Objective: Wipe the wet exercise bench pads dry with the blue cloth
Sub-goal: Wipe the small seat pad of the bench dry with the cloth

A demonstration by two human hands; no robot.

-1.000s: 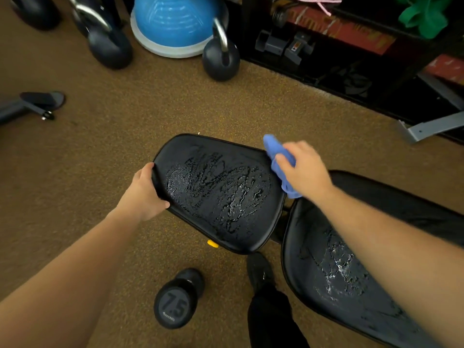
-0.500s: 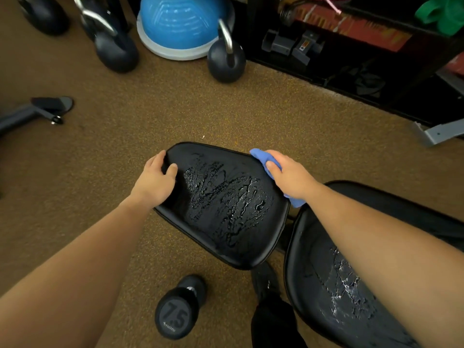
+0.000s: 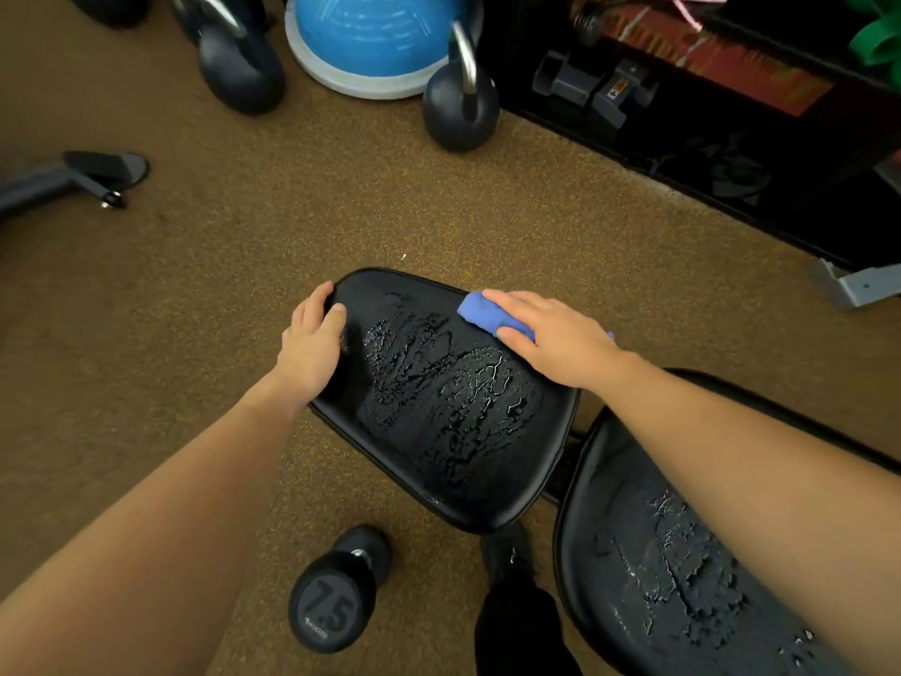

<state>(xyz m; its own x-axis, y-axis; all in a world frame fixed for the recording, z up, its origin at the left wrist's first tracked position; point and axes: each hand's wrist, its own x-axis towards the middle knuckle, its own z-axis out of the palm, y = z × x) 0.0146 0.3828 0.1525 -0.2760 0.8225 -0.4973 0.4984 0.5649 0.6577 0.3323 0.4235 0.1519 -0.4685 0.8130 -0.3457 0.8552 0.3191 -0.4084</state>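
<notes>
The small black seat pad lies in the middle, with streaks and beads of water across its top. My left hand grips its far left edge, fingers over the rim and thumb on top. My right hand holds the bunched blue cloth and presses it onto the pad's far right edge, beside the wet patch. To the lower right, the larger back pad is also wet, and my right forearm partly hides it.
A 7.5 dumbbell lies on the brown floor just in front of the seat pad, next to my dark shoe. Further off stand two kettlebells, a blue balance dome and a dark storage rack. A machine foot is at left.
My left hand slid from the pad's near left side up to its far left edge. My right hand brought the cloth leftward onto the pad's far edge.
</notes>
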